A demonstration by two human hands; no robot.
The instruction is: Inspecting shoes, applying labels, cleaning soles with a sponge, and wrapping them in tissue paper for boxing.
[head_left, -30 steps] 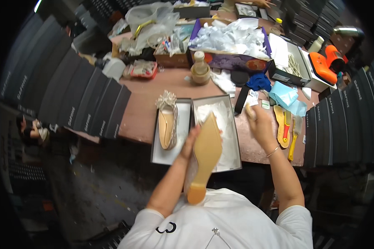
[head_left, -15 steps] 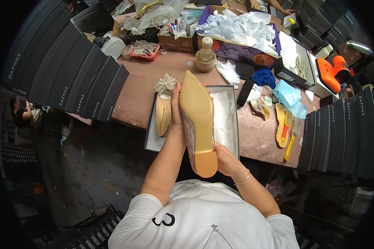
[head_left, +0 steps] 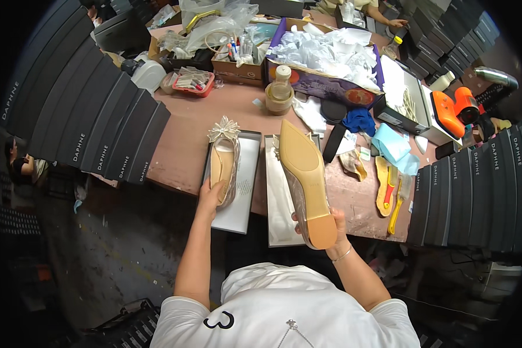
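- Our right hand (head_left: 329,227) grips one shoe (head_left: 304,177) by its heel end, sole up, toe pointing away over the open box (head_left: 278,200). The grip sits at one end only, so the long toe could dip and knock the box rim or the bottle (head_left: 281,87) beyond it.
- Our left hand (head_left: 210,194) closes around the heel of the second shoe (head_left: 224,159), which lies in the lid (head_left: 243,191) just beside the box. We judge the hold light; a quick lift could let the shoe slide out and fall to the floor, since the lid overhangs the near edge of the surface (head_left: 185,151).
- The bow (head_left: 224,128) on that second shoe touches the lid's far wall. Dragging instead of lifting could snag or bend it.
- Both box and lid hang partly off the edge of the surface. Pressing down on their near ends could tip them, shoe and all.
- The upturned sole is pale and clean. Setting it down among the insoles (head_left: 384,184) and cloth scraps at the right could scuff or soil it.
- The black boxes (head_left: 98,136) stacked at the left lean close to our left elbow; a wide swing could nudge them.
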